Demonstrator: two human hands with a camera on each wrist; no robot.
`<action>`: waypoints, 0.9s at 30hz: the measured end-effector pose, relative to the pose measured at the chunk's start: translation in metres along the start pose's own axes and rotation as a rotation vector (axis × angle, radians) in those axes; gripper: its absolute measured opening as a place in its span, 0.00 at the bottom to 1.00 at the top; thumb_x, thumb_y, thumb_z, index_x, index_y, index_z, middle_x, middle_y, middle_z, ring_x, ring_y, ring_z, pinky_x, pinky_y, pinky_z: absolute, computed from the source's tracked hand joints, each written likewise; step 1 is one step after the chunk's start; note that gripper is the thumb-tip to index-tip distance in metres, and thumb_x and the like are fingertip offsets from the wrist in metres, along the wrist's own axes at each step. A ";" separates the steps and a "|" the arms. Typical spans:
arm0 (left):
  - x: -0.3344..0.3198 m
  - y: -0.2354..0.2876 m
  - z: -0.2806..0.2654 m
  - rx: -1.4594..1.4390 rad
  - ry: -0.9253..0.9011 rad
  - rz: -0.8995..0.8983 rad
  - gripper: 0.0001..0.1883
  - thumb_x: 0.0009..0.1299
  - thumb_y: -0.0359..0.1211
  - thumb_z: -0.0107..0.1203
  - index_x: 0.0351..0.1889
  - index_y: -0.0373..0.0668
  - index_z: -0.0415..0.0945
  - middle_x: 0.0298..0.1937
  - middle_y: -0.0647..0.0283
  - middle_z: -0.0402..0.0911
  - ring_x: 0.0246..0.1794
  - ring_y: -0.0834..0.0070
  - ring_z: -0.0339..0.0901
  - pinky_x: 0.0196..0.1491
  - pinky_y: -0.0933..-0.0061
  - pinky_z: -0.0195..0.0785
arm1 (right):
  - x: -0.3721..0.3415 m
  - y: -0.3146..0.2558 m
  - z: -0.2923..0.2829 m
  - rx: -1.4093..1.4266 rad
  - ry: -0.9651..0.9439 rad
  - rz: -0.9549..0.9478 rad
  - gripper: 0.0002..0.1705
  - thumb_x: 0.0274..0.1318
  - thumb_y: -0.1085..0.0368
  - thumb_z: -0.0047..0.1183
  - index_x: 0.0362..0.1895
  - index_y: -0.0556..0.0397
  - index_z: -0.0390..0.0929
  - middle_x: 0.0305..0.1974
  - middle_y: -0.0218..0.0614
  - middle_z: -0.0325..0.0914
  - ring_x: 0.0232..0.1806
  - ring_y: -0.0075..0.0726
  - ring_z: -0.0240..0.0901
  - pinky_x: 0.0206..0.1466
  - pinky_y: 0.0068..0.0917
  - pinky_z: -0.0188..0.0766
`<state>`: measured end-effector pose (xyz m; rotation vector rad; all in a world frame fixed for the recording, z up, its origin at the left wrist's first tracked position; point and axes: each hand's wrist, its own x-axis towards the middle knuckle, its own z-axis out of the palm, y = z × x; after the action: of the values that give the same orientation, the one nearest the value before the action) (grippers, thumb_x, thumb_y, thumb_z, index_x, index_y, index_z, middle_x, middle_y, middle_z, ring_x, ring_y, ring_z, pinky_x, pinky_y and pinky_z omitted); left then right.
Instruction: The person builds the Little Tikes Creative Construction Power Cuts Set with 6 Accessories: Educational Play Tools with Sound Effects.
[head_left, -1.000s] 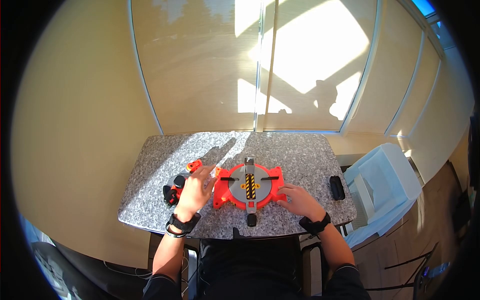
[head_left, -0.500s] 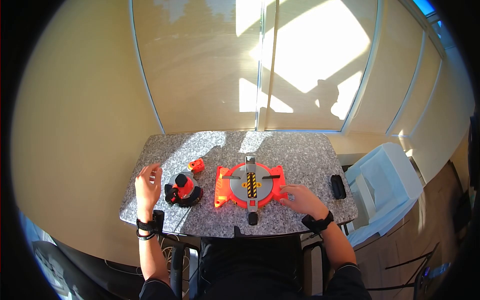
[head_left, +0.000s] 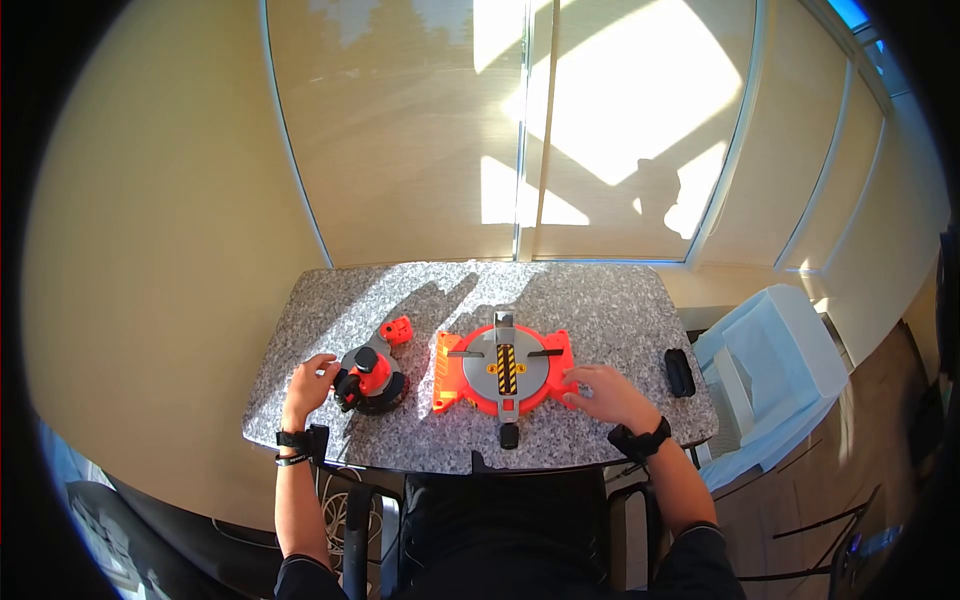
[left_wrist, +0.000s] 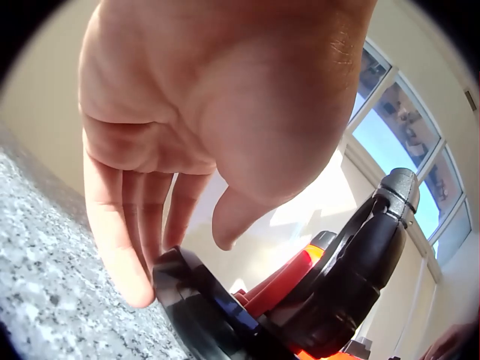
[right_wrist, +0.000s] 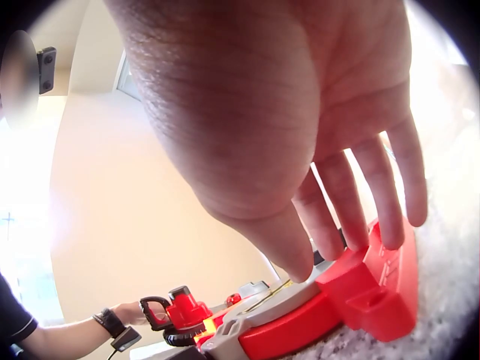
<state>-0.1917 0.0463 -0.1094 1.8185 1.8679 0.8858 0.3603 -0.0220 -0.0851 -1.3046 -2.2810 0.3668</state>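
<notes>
On the left side of the table lies the saw head (head_left: 373, 376) of a toy miter saw, orange-red and grey with black parts. My left hand (head_left: 308, 390) is at its left side, fingers loosely extended. In the left wrist view those fingertips are right at the edge of a black part, beside the black handle (left_wrist: 352, 277). The saw's base (head_left: 480, 376), a grey round turntable with orange-red side wings and a yellow-black striped slot, sits in the middle. My right hand (head_left: 610, 395) touches its right wing (right_wrist: 386, 292), fingers relaxed and spread.
A black case (head_left: 679, 373) lies near the right edge of the speckled grey table (head_left: 560, 290). Beyond that edge stands a bin with a pale blue liner (head_left: 790, 360). A wall with panels rises behind the table.
My left hand left the space between saw head and base, swung out to the left, then came back in to the saw head's left side. My right hand has stayed at the base's right wing.
</notes>
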 end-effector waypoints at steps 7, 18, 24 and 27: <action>0.007 -0.002 0.009 0.023 -0.094 0.060 0.21 0.78 0.43 0.59 0.57 0.33 0.82 0.44 0.52 0.90 0.44 0.68 0.87 0.49 0.67 0.76 | 0.004 -0.005 -0.007 -0.026 -0.006 0.009 0.17 0.59 0.57 0.66 0.48 0.53 0.85 0.43 0.50 0.85 0.47 0.60 0.82 0.52 0.49 0.79; 0.004 0.010 0.010 -0.111 -0.112 0.104 0.19 0.77 0.38 0.60 0.54 0.30 0.82 0.40 0.50 0.89 0.42 0.74 0.84 0.47 0.67 0.74 | 0.018 -0.013 -0.021 -0.030 0.007 -0.049 0.17 0.60 0.54 0.65 0.47 0.52 0.85 0.44 0.49 0.85 0.48 0.60 0.81 0.53 0.48 0.78; -0.001 0.031 0.007 -0.132 -0.036 0.175 0.21 0.75 0.37 0.62 0.58 0.29 0.81 0.41 0.52 0.90 0.42 0.77 0.82 0.47 0.69 0.76 | 0.035 -0.032 -0.030 -0.031 -0.043 -0.067 0.19 0.61 0.56 0.64 0.52 0.51 0.83 0.53 0.44 0.84 0.56 0.54 0.79 0.60 0.47 0.76; -0.008 0.053 0.002 -0.142 -0.032 0.189 0.22 0.75 0.38 0.62 0.60 0.30 0.81 0.42 0.51 0.90 0.41 0.77 0.83 0.46 0.68 0.77 | 0.050 -0.059 -0.040 -0.067 -0.052 -0.064 0.22 0.58 0.60 0.64 0.56 0.52 0.82 0.55 0.42 0.83 0.56 0.55 0.80 0.60 0.46 0.77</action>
<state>-0.1509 0.0370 -0.0765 1.9308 1.5910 1.0200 0.3172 -0.0094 -0.0102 -1.2650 -2.3909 0.3085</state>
